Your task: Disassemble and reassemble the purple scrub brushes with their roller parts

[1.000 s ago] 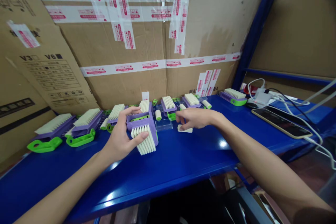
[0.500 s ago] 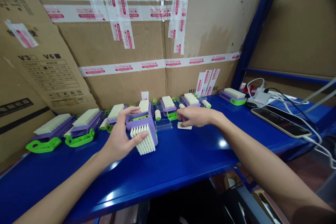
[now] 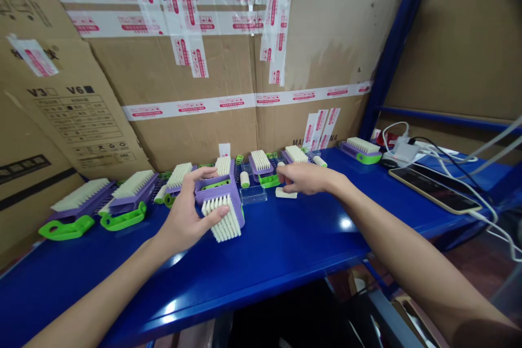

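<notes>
My left hand [image 3: 190, 204] grips a purple brush [image 3: 222, 217] with cream bristles, thumb pressed on the bristles and fingers behind its purple body. It is tilted, bristles facing me. My right hand [image 3: 308, 176] is over the shelf with its fingers curled down. Just below its fingertips a small whitish flat block [image 3: 286, 193] lies on the blue surface. Whether the fingertips touch the block, or hold something, is hidden. Left of that hand stands another purple brush [image 3: 260, 161] with a green handle, beside a cream roller [image 3: 244, 179] with a green end.
More purple-and-green brushes line the back of the blue shelf [image 3: 261, 261], including one at far left [image 3: 81, 196] and one at far right [image 3: 361, 147]. Taped cardboard [image 3: 196, 76] forms the back wall. A phone [image 3: 434, 190] and white cables lie at the right.
My right hand has risen slightly from the whitish block, which stays on the shelf. My left hand keeps its hold on the brush.
</notes>
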`<state>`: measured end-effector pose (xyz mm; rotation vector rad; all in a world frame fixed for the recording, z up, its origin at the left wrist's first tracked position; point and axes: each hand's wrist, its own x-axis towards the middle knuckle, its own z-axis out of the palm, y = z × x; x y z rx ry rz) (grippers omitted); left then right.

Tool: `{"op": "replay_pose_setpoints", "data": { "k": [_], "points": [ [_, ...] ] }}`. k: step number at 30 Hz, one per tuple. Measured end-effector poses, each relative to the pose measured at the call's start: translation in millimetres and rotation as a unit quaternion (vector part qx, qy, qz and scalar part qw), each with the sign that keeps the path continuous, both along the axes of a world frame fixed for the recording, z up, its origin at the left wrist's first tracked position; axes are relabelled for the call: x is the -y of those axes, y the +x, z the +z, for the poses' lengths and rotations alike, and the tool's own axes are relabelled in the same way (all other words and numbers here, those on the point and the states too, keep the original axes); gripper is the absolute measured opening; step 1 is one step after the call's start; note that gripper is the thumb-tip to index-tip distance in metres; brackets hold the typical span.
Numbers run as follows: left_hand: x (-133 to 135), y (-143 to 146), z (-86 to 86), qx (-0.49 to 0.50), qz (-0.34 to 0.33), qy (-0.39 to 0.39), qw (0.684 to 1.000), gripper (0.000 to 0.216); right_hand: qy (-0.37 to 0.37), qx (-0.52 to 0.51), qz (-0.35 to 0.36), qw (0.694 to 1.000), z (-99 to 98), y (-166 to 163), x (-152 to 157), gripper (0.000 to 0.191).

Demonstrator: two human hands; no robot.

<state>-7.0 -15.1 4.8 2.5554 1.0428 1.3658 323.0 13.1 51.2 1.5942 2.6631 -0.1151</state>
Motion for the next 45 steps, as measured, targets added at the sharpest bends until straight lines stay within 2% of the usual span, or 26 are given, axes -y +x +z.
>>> {"op": "replay_pose_setpoints", "data": {
  "k": [14,19,30,45],
  "points": [
    [1.6,0.3,1.4,-0.004,0.007,-0.006,1.000,0.065,0.036,0.010,-0.013,0.999,-5.5,5.2,-10.0,0.016],
    [1.2,0.5,1.0,-0.001,0.003,-0.003,1.000,0.066,0.027,0.001,-0.005,1.000,-4.1,4.0,-7.7,0.014],
    [1.8,0.7,1.0,-0.001,0.010,0.000,1.000,0.065,0.019,-0.002,0.010,1.000,-7.7,5.1,-10.2,0.023],
    [1.5,0.7,0.6,0.006,0.007,-0.015,1.000,0.066,0.020,-0.007,0.007,1.000,-4.1,1.9,-5.8,0.018]
  ]
}}
